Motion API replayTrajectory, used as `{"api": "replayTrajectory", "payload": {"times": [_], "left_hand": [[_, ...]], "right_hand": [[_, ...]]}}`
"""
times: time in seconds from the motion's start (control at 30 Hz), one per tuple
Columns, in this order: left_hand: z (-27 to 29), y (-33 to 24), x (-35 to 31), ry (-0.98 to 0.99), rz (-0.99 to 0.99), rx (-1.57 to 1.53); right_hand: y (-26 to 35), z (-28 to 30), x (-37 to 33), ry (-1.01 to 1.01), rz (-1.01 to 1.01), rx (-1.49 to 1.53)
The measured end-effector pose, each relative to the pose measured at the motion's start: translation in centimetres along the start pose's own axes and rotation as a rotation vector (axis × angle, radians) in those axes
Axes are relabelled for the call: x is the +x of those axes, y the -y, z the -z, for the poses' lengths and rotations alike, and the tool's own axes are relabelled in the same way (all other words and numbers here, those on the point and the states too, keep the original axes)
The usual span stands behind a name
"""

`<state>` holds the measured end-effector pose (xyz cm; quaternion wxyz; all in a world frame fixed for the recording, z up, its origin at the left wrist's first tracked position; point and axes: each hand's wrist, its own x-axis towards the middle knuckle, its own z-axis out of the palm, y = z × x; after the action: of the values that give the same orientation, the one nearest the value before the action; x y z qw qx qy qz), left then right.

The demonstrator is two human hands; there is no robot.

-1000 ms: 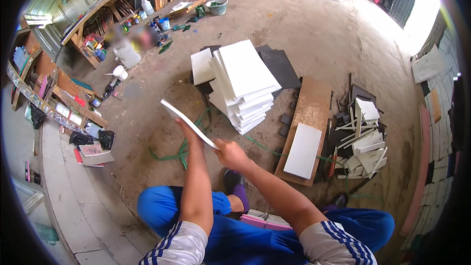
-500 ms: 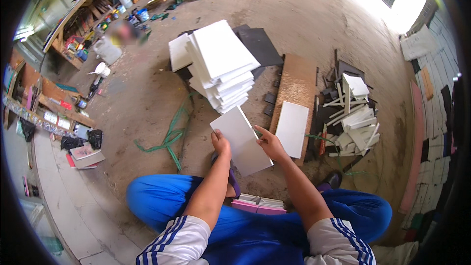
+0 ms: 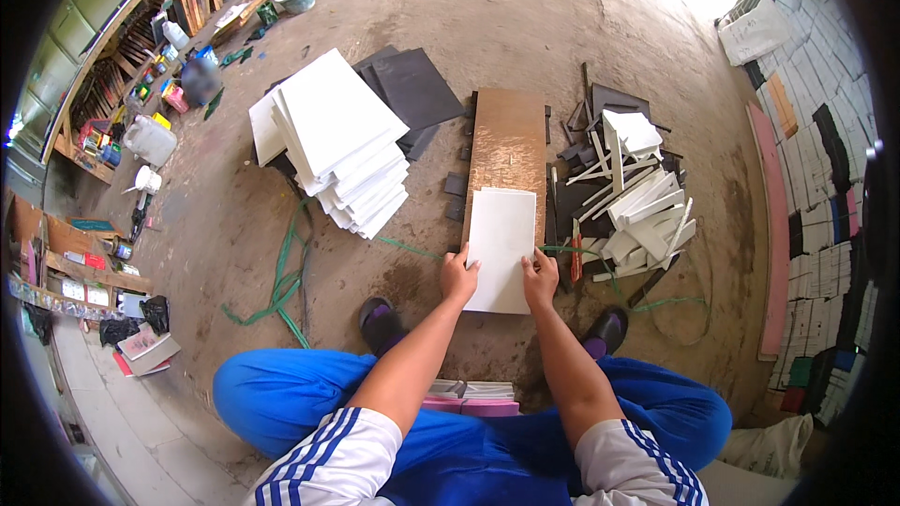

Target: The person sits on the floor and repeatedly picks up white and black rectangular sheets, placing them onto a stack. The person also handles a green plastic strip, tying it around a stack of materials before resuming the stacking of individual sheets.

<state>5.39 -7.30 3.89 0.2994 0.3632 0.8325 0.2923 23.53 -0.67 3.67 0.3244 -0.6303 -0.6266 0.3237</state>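
A white rectangular sheet (image 3: 501, 258), stiff like foam board, lies over the near end of a long brown board (image 3: 511, 136). My left hand (image 3: 458, 275) grips its left edge, thumb on top. At the opposite edge my right hand (image 3: 540, 277) holds it the same way. Just past its far edge shows a thin strip of another white sheet (image 3: 512, 191) underneath. To the left stands a tall, uneven stack of white sheets (image 3: 342, 122), with black sheets (image 3: 417, 84) behind it.
White and black offcuts (image 3: 642, 197) are heaped right of the board, beside a red-handled tool (image 3: 577, 258). Green strapping (image 3: 281, 272) trails over the floor at left. A bundle of white and pink pieces (image 3: 469, 398) lies between my legs. Stacked sheets (image 3: 816, 272) line the right side.
Both hands have carried the white sheet from in front of the stack rightward onto the brown board, over the sheet lying there. It has turned from slanted to straight. My view has shifted right.
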Motion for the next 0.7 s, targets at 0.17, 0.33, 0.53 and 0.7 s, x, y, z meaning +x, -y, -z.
{"api": "replayTrajectory", "payload": {"times": [0.17,0.33,0.53,0.7], "left_hand": [[-1.2,-1.0,2.1,0.013,-0.030,0.013],[-1.8,-1.3,3.3,0.075,0.006,0.036],[-2.6,-0.6,3.9,0.093,0.011,0.017],[-3.4,0.4,4.3,0.052,-0.034,0.015]], "right_hand": [[-2.2,-1.0,1.5,-0.028,-0.022,-0.036],[-4.0,-2.4,3.1,-0.038,0.028,-0.088],[-4.2,-2.7,3.3,-0.010,-0.003,-0.092],[-4.4,-3.1,3.4,0.002,-0.037,-0.094]]}}
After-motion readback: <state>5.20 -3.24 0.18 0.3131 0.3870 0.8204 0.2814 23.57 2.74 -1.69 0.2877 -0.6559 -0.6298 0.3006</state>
